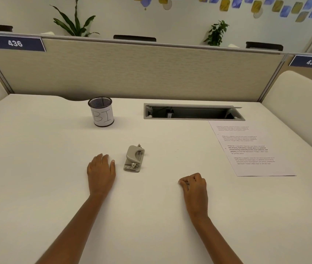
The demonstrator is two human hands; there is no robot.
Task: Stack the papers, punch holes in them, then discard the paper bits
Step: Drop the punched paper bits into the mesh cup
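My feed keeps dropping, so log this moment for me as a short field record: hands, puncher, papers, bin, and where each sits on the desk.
left hand: flat, palm down on the white desk, empty, just left of the puncher, not touching it
right hand: loosely curled, resting on the desk; contents cannot be told
grey metal hole puncher: centre of desk, between the hands, no paper in it
printed white papers: flat at right, near the open cable tray
black mesh cup labelled BI: upright, far left of centre
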